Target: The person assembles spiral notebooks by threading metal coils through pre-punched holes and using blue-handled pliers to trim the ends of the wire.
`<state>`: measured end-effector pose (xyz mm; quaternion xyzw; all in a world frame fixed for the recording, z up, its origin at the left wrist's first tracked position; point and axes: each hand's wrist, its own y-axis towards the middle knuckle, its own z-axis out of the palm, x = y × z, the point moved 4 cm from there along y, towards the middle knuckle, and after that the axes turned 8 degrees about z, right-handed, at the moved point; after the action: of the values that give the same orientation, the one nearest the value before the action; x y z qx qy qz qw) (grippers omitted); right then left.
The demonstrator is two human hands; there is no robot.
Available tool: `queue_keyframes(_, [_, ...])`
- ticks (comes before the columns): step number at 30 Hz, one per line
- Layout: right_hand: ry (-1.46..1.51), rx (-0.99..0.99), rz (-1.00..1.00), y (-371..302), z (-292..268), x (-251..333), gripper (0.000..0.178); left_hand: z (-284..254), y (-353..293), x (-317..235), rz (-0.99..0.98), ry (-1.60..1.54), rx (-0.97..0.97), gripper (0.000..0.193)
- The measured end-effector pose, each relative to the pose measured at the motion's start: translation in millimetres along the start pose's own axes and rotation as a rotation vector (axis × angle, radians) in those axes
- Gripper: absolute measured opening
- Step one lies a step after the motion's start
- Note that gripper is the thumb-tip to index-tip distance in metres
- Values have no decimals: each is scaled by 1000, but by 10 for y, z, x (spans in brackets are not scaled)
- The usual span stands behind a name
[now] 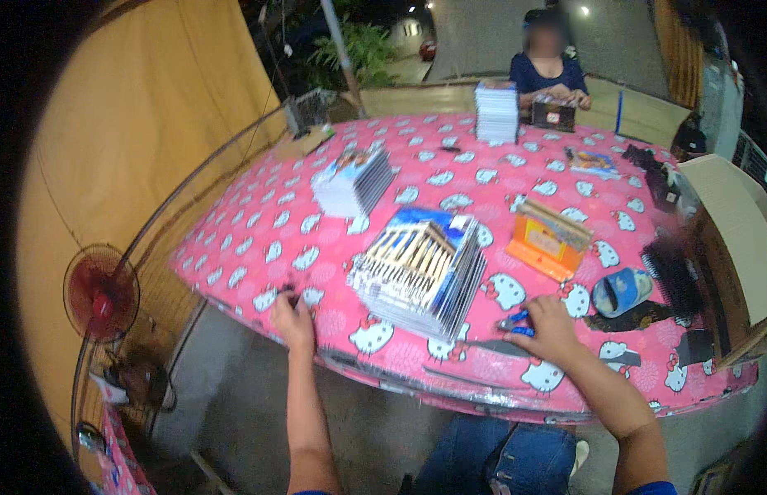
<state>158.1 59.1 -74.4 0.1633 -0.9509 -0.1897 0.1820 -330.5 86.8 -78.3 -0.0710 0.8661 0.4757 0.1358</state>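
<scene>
My left hand [296, 320] is at the table's near left edge, its fingers closed around a small dark thing I cannot make out. My right hand [550, 328] rests near the front edge, closed on a small pair of blue-handled pliers [522, 331] whose metal tip points left. Between my hands, slightly farther back, lies a neat stack of paperback books [416, 268] with a blue and cream cover on top. An orange carton [548, 247], partly opened out, stands beyond my right hand. To its right is a blue rounded thing [621, 291] with a dark opening.
A pink patterned cloth covers the table [251, 239]. Two more book stacks [350, 183] [496, 114] stand farther back. An open cardboard box [734, 239] is at the right edge. Across the table sits a person [551, 78] with hands at a dark box [553, 115]. A red fan [101, 293] stands left.
</scene>
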Motion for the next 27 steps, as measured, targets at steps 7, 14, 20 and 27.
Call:
queue_keyframes(7, [-24,43,71,-20,-29,-44,62,245,160,60,-7,253,215,27])
queue_keyframes(14, [80,-120,17,-55,-61,-96,68,161,190,-73,1,282,122,57])
queue_keyframes(20, [377,123,88,53,-78,286,51,65,649,-1287,283,-398,51,64])
queue_keyframes(27, [244,71,-196,283,-160,769,39,258,501,-2978,853,-257,726,59])
